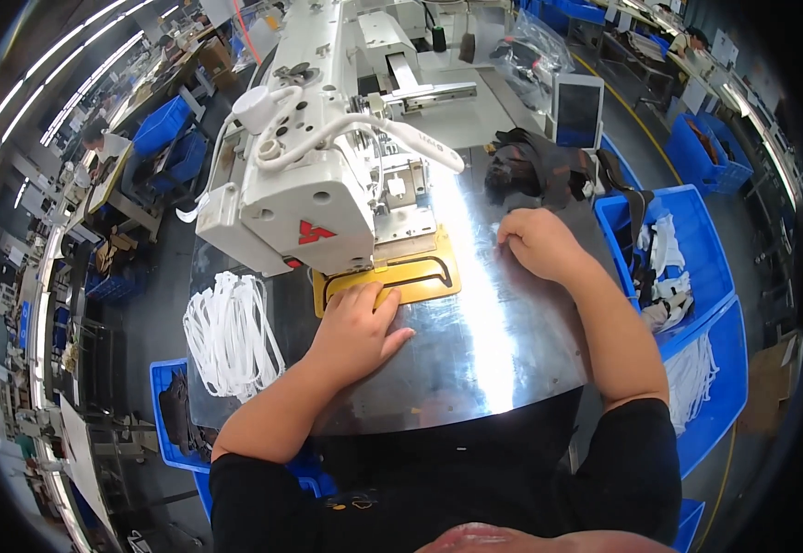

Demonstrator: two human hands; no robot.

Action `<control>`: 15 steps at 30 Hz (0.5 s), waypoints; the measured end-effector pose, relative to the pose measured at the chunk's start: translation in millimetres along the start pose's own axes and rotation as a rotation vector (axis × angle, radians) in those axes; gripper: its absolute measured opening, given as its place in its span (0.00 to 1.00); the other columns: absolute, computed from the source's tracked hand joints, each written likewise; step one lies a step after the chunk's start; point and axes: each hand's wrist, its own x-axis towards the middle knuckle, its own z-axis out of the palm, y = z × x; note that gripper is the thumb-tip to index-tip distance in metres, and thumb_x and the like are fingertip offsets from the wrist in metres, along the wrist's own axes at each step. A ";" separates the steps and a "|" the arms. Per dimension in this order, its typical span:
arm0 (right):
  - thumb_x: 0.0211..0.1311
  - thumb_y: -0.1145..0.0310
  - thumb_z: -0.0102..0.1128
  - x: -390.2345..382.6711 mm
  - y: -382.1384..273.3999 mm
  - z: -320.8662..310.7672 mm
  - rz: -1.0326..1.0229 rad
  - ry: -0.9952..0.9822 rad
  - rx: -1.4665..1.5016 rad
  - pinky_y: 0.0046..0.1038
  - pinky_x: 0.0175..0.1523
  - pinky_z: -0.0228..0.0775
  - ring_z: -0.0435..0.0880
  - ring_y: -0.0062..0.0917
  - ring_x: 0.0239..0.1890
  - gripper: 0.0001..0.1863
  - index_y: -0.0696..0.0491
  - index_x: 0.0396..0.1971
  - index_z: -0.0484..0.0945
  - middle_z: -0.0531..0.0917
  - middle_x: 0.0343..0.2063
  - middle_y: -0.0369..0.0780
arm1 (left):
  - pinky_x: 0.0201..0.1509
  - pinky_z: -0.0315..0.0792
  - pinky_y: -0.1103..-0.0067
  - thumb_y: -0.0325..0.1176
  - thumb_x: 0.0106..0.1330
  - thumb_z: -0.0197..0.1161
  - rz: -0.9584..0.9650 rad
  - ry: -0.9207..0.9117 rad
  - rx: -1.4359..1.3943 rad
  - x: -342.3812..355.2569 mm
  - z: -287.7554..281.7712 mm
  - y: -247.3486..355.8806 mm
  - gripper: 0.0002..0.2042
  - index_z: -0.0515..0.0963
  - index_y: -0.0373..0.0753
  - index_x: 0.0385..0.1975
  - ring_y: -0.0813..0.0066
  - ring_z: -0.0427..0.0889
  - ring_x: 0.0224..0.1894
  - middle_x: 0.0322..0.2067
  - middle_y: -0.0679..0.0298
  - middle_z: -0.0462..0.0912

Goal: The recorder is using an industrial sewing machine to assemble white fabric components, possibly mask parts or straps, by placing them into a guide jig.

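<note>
Under the head of a white industrial sewing machine lies a yellow sewing template with a dark, bent slot outline. My left hand rests flat on its near left edge, fingers stretched forward and thumb out to the side. Toward the right of the metal tabletop, my right hand is closed, its fingers curled under. Whatever it may hold is hidden. Beyond that hand sits a pile of dark fabric pieces. A bundle of white straps lies left of my left forearm.
At the right edge stands a blue bin of black and white pieces, with another blue bin holding white straps nearer me. A blue bin of dark pieces is at lower left. A small screen stands at the back right.
</note>
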 end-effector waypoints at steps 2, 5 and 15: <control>0.64 0.73 0.60 -1.2 -7.8 -1.3 0.023 -0.047 -0.067 0.45 0.53 0.79 0.88 0.46 0.43 0.07 0.54 0.35 0.87 0.88 0.37 0.46 | 0.67 0.75 0.58 0.50 0.68 0.74 -0.006 0.009 -0.016 0.0 0.2 0.9 0.30 0.81 0.36 0.63 0.48 0.81 0.61 0.59 0.48 0.81; 0.64 0.73 0.60 -3.2 -23.3 -4.6 -0.022 -0.103 -0.074 0.43 0.53 0.80 0.89 0.44 0.45 0.08 0.54 0.37 0.88 0.90 0.42 0.43 | 0.67 0.75 0.58 0.49 0.68 0.74 0.006 0.008 -0.013 -0.4 1.6 0.0 0.30 0.80 0.37 0.64 0.48 0.81 0.61 0.59 0.48 0.81; 0.66 0.66 0.67 -14.7 -45.0 12.9 -0.352 -0.176 -0.074 0.35 0.49 0.85 0.92 0.33 0.47 0.13 0.49 0.47 0.92 0.91 0.56 0.34 | 0.74 0.71 0.56 0.45 0.70 0.72 0.072 -0.015 -0.036 1.8 1.0 9.8 0.29 0.78 0.36 0.67 0.43 0.78 0.67 0.65 0.43 0.78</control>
